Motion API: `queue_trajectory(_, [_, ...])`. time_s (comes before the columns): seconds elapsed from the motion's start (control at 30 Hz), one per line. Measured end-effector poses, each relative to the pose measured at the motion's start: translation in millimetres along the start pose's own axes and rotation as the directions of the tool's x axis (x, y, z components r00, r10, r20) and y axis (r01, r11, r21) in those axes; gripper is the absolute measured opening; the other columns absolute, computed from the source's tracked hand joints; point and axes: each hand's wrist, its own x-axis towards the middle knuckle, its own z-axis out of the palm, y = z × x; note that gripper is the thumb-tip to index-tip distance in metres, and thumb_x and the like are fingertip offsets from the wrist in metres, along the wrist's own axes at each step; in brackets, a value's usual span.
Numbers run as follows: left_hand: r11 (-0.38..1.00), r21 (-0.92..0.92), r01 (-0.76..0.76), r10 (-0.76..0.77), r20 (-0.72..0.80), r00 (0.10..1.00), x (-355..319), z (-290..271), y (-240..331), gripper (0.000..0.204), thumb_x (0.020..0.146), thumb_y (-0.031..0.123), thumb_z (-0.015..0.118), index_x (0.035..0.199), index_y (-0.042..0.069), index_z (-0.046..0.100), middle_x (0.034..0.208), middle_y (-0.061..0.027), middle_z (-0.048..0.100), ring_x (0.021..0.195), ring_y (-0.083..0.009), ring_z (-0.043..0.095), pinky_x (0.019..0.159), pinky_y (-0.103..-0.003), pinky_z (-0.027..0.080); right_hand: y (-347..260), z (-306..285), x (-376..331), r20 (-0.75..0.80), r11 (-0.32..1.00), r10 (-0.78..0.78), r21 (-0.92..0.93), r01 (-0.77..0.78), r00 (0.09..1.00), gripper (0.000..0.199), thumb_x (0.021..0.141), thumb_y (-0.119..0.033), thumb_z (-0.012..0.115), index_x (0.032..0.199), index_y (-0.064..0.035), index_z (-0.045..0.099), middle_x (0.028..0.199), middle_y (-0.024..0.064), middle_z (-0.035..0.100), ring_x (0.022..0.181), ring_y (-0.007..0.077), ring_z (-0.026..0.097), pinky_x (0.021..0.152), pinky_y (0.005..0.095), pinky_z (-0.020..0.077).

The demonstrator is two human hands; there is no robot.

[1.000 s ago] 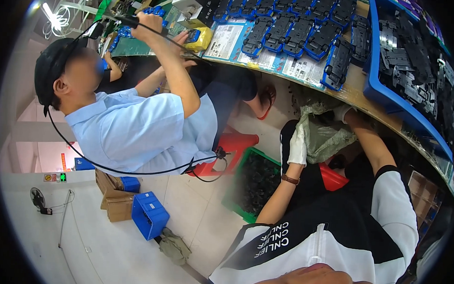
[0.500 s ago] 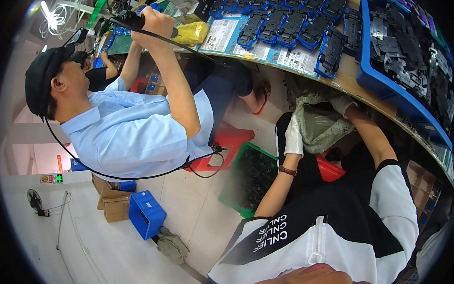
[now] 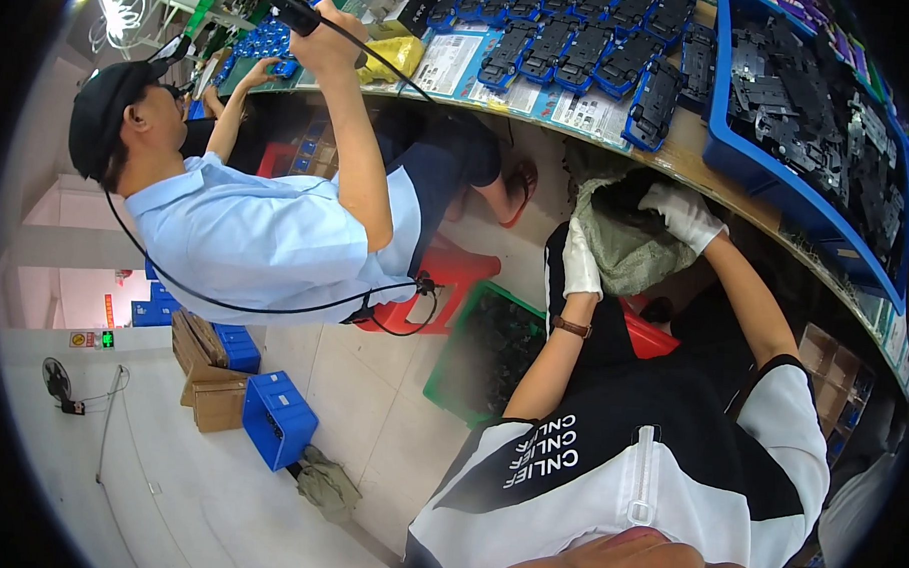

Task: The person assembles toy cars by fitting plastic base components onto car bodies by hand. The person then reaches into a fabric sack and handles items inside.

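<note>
Under the bench edge at about 1 o'clock, holding a grey-green cloth sack (image 3: 631, 252) by its mouth. Left hand (image 3: 580, 260), in a white glove, clamped on the near left rim of the sack, fingers folded over the fabric. Right hand (image 3: 683, 214), gloved too, curled over the far right rim, close against the underside of the workbench (image 3: 679, 157). Pulled apart like that, seemingly to keep the mouth wide; dark contents just visible inside, too murky to identify.

Sack hanging over the lap, above a red stool (image 3: 645, 336), likely so the weight drops straight down rather than dragging on the wrists. Green crate (image 3: 477, 360) of dark parts on the floor at 9 o'clock from the left wrist, near enough for a short reach.

Up on the bench at 12 o'clock, rows of black parts in blue trays (image 3: 583, 53); big blue bin (image 3: 810, 146) of black pieces at 2 o'clock. Over at 10 o'clock, a co-worker in a light blue shirt (image 3: 266, 242), one arm raised to the bench, gripping a corded tool (image 3: 294, 13). Blue box (image 3: 278, 418) and cardboard cartons (image 3: 206, 375) down at 8 o'clock.
</note>
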Motion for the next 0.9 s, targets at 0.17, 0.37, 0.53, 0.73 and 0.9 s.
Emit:
queue_trajectory(0.17, [0.999,-0.035,-0.014,0.013,-0.044,0.999,6,-7,-14,0.058,0.101,0.040,0.034,0.136,-0.006,0.040,0.136,-0.0134,0.048,0.122,-0.0209,0.047,0.104,-0.030,0.035,7,21,-8,0.263,0.983,-0.025,-0.171,0.072,0.965,0.025,0.072,-0.005,0.059,0.091,-0.0178,0.068,0.102,0.0049,0.063,0.098,0.0273,0.060,0.092,0.0403,0.0453])
queue_trajectory(0.37, [0.995,0.093,-0.034,0.034,0.009,0.999,13,-21,-18,0.053,0.101,0.038,0.036,0.134,-0.002,0.044,0.132,-0.0130,0.052,0.116,-0.0205,0.051,0.099,-0.032,0.039,-56,-26,6,-0.022,0.927,-0.361,-0.118,0.357,0.932,0.018,0.071,-0.015,0.059,0.089,-0.0168,0.058,0.095,0.0017,0.056,0.084,0.0231,0.058,0.076,0.0387,0.0454])
queue_trajectory(0.53, [0.724,0.662,-0.196,0.332,-0.085,0.939,18,-6,-14,0.050,0.088,0.022,0.064,0.131,0.003,0.048,0.128,-0.0169,0.048,0.115,-0.0278,0.050,0.100,-0.033,0.038,-37,-2,-32,0.051,0.895,-0.415,-0.160,0.417,0.909,0.006,0.073,-0.018,0.054,0.079,-0.0172,0.055,0.085,-0.0006,0.054,0.075,0.0221,0.053,0.064,0.0354,0.0442])
queue_trajectory(0.73, [0.415,0.848,-0.330,0.663,-0.034,0.748,33,23,-5,0.070,0.070,0.026,0.076,0.131,0.008,0.046,0.132,-0.0225,0.040,0.122,-0.0403,0.040,0.102,-0.045,0.036,-45,-13,-53,0.004,0.881,-0.444,-0.180,0.437,0.896,0.011,0.067,-0.019,0.058,0.077,-0.0183,0.055,0.084,-0.0023,0.054,0.073,0.0223,0.050,0.064,0.0345,0.0442])
queue_trajectory(0.9, [0.303,0.793,-0.528,0.541,0.312,0.781,41,37,-9,0.056,0.072,0.017,0.071,0.124,0.010,0.053,0.126,-0.0205,0.048,0.117,-0.0405,0.044,0.100,-0.046,0.038,-86,-50,-42,-0.115,0.858,-0.509,-0.156,0.490,0.853,0.018,0.064,-0.018,0.062,0.080,-0.0174,0.054,0.086,-0.0003,0.054,0.076,0.0229,0.053,0.065,0.0340,0.0464])
